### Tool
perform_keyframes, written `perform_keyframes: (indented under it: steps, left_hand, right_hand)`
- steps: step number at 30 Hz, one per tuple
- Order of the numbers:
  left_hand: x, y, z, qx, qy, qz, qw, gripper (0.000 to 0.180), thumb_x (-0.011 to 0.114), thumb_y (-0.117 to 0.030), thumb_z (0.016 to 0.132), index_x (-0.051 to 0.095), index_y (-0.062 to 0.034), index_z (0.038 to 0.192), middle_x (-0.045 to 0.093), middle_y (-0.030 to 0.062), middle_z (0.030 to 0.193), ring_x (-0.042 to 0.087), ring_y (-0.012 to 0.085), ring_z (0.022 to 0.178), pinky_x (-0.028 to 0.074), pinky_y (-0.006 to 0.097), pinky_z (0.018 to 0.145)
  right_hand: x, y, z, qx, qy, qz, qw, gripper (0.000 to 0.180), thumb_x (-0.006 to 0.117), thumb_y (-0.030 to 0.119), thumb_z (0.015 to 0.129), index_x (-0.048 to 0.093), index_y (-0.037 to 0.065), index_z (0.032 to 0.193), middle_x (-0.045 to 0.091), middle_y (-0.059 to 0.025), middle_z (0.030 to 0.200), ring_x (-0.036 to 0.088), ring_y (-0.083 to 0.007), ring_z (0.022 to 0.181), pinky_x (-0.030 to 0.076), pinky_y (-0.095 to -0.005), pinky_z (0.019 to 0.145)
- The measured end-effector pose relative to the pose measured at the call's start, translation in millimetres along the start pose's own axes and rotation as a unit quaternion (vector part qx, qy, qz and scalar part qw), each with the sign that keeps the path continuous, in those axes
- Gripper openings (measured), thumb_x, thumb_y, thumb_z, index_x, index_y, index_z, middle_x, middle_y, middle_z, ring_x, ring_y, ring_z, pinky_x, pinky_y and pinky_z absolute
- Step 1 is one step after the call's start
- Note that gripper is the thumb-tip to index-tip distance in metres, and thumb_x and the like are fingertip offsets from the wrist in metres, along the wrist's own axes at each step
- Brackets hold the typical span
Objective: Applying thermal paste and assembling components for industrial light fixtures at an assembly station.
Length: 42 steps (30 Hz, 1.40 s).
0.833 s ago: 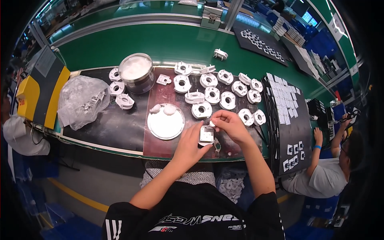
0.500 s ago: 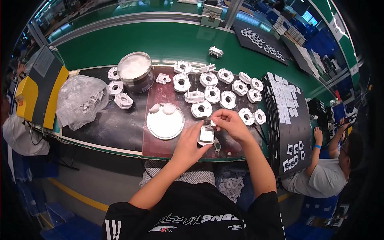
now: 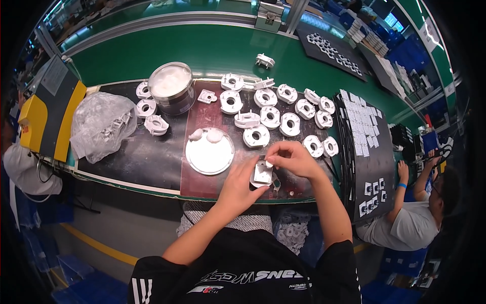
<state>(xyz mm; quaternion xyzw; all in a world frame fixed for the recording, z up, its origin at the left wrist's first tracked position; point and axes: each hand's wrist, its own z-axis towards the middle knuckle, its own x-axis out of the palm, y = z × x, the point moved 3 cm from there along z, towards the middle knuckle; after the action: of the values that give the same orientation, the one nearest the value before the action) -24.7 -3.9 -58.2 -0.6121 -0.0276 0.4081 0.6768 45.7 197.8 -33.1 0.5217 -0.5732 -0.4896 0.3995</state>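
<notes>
In the head view the left hand (image 3: 238, 186) cups a small white moulded plastic housing with a square face (image 3: 262, 175) from below and behind, fingers closed about its lower edge, so the part sits just above the near edge of the dark work mat (image 3: 126, 157), right of the round white shallow dish (image 3: 209, 154). The right hand (image 3: 293, 158) comes down from above with fingertips (image 3: 270, 163) pinched together at the housing's top corner; whether they hold a tiny piece there or only press on it I cannot tell. To do this fitting well, I judge the left hand should keep the housing steady and face-up while the right works with a light, square touch, not a twist. Beyond lie rows of white ring-shaped plastic parts (image 3: 276, 116), a round metal tin (image 3: 171, 91), a clear plastic bag of parts (image 3: 101, 126) and a black tray of small white squares (image 3: 364, 137)
</notes>
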Motion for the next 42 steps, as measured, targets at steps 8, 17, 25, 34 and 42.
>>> perform_keyframes:
  steps: [8,17,25,34,42]
  left_hand:
    - [4.6,4.4,-9.8,-0.006,-0.024,0.006,1.0,0.081,0.089,-0.022,0.076,0.053,-0.0019,0.145,0.065,0.019,0.134,0.06,0.039,0.119,0.049,0.046,0.102]
    - [5.4,5.3,-9.4,-0.012,-0.019,-0.004,1.0,0.08,0.09,-0.023,0.076,0.054,-0.0028,0.145,0.065,0.0192,0.135,0.06,0.04,0.119,0.049,0.046,0.103]
    - [4.6,4.1,-9.0,-0.011,-0.01,-0.006,1.0,0.08,0.089,-0.022,0.077,0.053,-0.0024,0.146,0.064,0.0202,0.136,0.059,0.0405,0.121,0.049,0.047,0.104]
    - [1.1,1.8,-6.5,-0.019,0.01,-0.01,1.0,0.08,0.088,-0.02,0.078,0.051,-0.0018,0.146,0.063,0.0207,0.137,0.059,0.0408,0.124,0.048,0.047,0.105]
    - [3.8,2.4,-5.7,-0.018,0.008,-0.009,1.0,0.081,0.088,-0.021,0.076,0.051,-0.0028,0.147,0.063,0.0205,0.136,0.059,0.0407,0.124,0.048,0.047,0.106]
  right_hand:
    - [4.0,2.8,-0.5,0.042,-0.019,0.001,0.999,0.015,0.073,0.014,0.099,0.072,0.0,0.104,0.067,0.0022,0.086,0.06,-0.0046,0.074,0.05,-0.022,0.067]
    - [0.8,-3.3,-6.1,0.048,-0.049,0.052,0.996,0.014,0.073,0.012,0.099,0.072,-0.001,0.105,0.068,0.0016,0.09,0.061,-0.0049,0.075,0.051,-0.0207,0.068]
    - [4.2,-0.5,-7.2,0.056,-0.037,0.055,0.996,0.014,0.073,0.011,0.098,0.072,-0.001,0.104,0.068,0.0012,0.088,0.061,-0.0051,0.075,0.051,-0.0202,0.069]
    - [5.4,13.2,-5.6,0.02,0.001,-0.051,0.999,0.013,0.074,0.011,0.098,0.074,-0.001,0.104,0.07,-0.0006,0.09,0.063,-0.0072,0.079,0.052,-0.0236,0.071]
    - [10.4,2.7,-7.2,-0.003,-0.032,-0.15,0.988,0.012,0.076,0.009,0.095,0.075,-0.001,0.101,0.069,-0.0021,0.093,0.063,-0.009,0.087,0.051,-0.026,0.077]
